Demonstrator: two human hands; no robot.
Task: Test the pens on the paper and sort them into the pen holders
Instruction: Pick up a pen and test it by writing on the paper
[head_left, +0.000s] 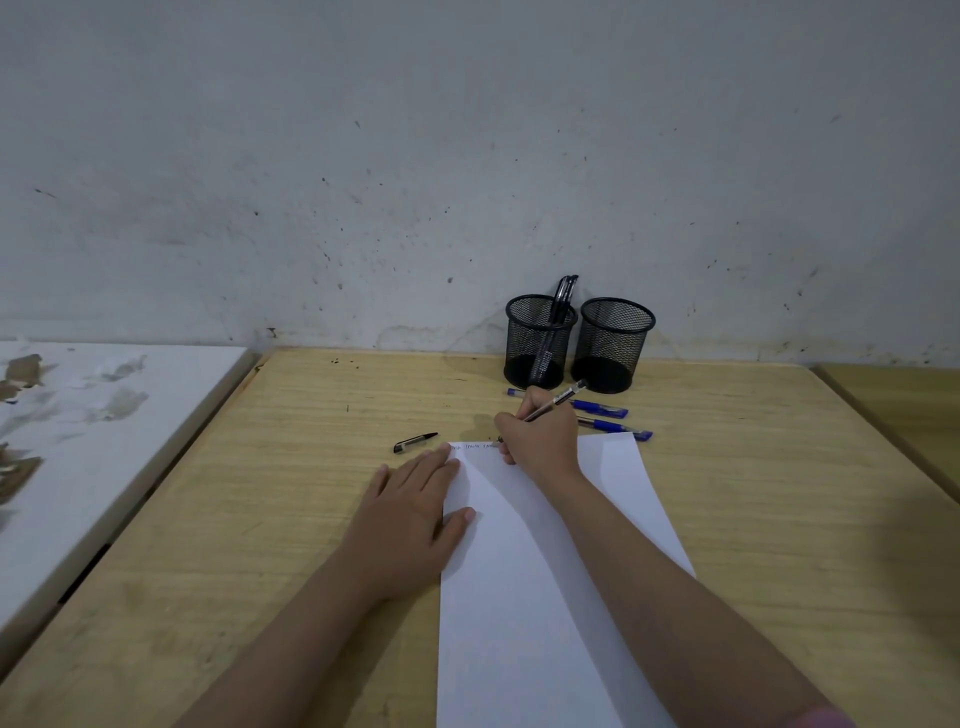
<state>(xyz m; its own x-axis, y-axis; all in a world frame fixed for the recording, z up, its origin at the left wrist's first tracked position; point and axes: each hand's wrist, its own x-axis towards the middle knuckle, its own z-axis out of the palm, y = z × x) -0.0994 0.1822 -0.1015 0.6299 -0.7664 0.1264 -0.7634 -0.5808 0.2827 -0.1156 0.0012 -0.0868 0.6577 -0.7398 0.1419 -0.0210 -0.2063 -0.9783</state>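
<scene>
The wooden table (260, 519) carried everything, its far edge set against a stained wall, and the long white sheet of paper (519, 597) ran from the near edge up toward the middle, likely laid lengthwise so the top strip sat within easy reach for scribbling. The left hand (410, 514) lay flat, palm down, over the paper's left border near its far-left corner, fingers spread and pressing nothing but the sheet, evidently to keep it from sliding under the strokes. The right hand (540, 436) rested at the paper's far edge with its fingers pinched shut around a pen (558, 400), the tip down at the sheet and the barrel slanting back toward the holders; a faint line of marks sat at the top of the paper just left of the tip, which suggested the test was under way. Two black mesh pen holders stood side by side at the table's far edge: the left holder (537, 338) had dark pens leaning in it, while the right holder (613, 343) looked empty, presumably kept for the other sort. Two blue pens (602, 413) lay just beyond the paper's far-right corner, near the holders, apparently waiting their turn. A black cap (415, 442) lay alone on the table, just left of the paper's far-left corner.
</scene>
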